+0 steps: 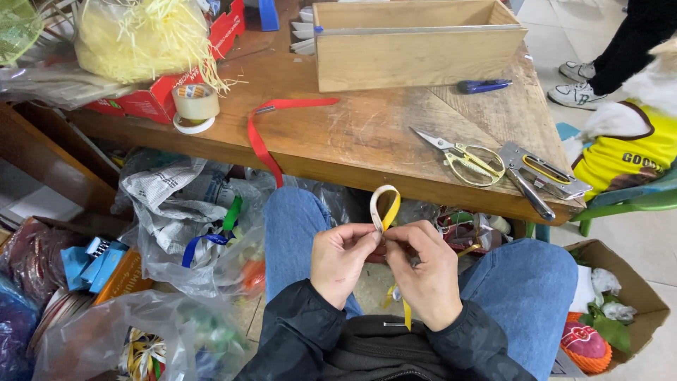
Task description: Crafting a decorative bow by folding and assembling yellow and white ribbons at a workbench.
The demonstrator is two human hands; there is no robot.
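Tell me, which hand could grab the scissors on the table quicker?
Probably the right hand. The scissors lie on the table up and to its side, while the left hand sits further away. Both hands pinch the yellow ribbon, so one must let go.

Wooden box (416, 53) as landmark: tape roll (195, 102) and red ribbon (264, 130) left; scissors (465, 156) placed below-right.

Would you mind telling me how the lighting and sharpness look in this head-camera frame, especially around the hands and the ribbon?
Head view: soft, even light with only faint shadows under the scissors; the yellow ribbon, left hand and right hand are sharp; the clear plastic bags show mild glare; the wooden box and table edge bow slightly from wide-angle distortion.
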